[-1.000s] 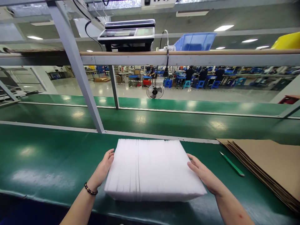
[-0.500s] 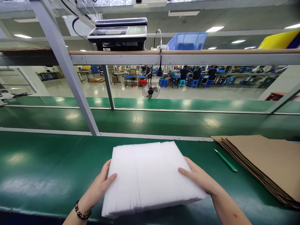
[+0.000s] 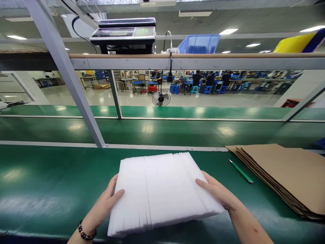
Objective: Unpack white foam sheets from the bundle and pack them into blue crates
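A thick stack of white foam sheets (image 3: 165,189) is held between my two hands, tilted, over the near edge of the green bench (image 3: 50,176). My left hand (image 3: 109,200) grips its left side, with the thumb on top and the fingers partly hidden behind the edge. On the opposite side, my right hand (image 3: 215,189) clasps the stack with its thumb on the top face; its other fingers are mostly out of sight. To the right lies a green-handled craft knife (image 3: 241,171), apart from both hands.
Flat brown cardboard sheets (image 3: 291,173) are piled at the right. A grey slanted post (image 3: 73,91) rises from the bench at left. Overhead, a shelf (image 3: 198,63) carries a scale (image 3: 124,35) and a blue bin (image 3: 199,44). A fan (image 3: 161,98) stands beyond, with several people farther back.
My hands still hold the foam stack, which has shifted very slightly. Its sheets at the right look a little more fanned apart. The whole view has drifted slightly, moving the background left.
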Available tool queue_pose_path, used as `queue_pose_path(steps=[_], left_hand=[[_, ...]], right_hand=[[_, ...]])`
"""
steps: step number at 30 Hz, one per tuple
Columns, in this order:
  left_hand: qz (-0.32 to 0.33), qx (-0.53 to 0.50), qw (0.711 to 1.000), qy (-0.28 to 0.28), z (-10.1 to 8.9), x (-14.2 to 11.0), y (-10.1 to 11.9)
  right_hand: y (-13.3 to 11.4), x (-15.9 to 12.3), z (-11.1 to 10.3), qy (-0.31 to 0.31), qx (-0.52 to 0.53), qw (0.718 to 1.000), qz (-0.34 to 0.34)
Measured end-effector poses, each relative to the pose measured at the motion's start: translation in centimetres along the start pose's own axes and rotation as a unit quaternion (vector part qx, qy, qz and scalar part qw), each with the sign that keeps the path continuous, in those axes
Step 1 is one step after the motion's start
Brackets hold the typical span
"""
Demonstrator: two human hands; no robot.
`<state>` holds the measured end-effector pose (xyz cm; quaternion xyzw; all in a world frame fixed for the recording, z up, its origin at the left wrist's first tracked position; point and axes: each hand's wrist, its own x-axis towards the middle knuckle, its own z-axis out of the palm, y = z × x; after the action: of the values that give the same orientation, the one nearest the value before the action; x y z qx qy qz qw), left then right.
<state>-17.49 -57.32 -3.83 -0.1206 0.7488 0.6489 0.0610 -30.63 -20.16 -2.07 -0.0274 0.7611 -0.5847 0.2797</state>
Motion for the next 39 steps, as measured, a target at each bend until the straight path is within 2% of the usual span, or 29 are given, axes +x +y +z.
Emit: queue_pose_path(steps=[2,5,7,9,12,15,18,21,26,35,39], left_hand=[[-0.001,0.007,1.000,-0.001,-0.1,0.1,-0.2],[-0.007,0.044,0.999,0.028,-0.5,0.3,-0.5],[0.000,0.092,0.993,0.072,-0.6,0.3,-0.6],[0.029,0.150,0.982,0.111,-0.5,-0.1,-0.4],[0.093,0.255,0.955,0.120,-0.2,-1.0,0.0],[0.144,0.362,0.916,0.095,0.3,-1.8,0.3],[0.160,0.422,0.888,0.083,0.5,-2.1,0.1],[0.153,0.445,0.879,0.082,0.6,-2.0,-0.2],[0.121,0.451,0.880,0.083,0.6,-2.1,-0.3],[0.106,0.471,0.872,0.080,0.6,-2.3,0.1],[0.123,0.475,0.867,0.088,0.8,-2.2,0.1]], right_hand=[[0.0,-0.1,-0.1,0.015,-0.026,1.000,-0.006],[-0.1,-0.3,-0.4,0.091,-0.143,0.985,-0.031],[-0.1,-0.4,-0.3,0.151,-0.250,0.954,-0.068],[-0.2,-0.6,-0.1,0.176,-0.340,0.917,-0.108],[-0.8,-0.7,0.7,0.151,-0.430,0.879,-0.141],[-1.9,-0.6,1.6,0.112,-0.473,0.861,-0.151],[-2.9,-0.3,2.5,0.088,-0.504,0.848,-0.135],[-3.5,0.0,3.2,0.074,-0.537,0.831,-0.125],[-3.5,0.3,3.3,0.061,-0.540,0.830,-0.125],[-2.2,0.6,1.3,0.069,-0.500,0.853,-0.136],[-2.4,0.4,1.9,0.082,-0.504,0.850,-0.129]])
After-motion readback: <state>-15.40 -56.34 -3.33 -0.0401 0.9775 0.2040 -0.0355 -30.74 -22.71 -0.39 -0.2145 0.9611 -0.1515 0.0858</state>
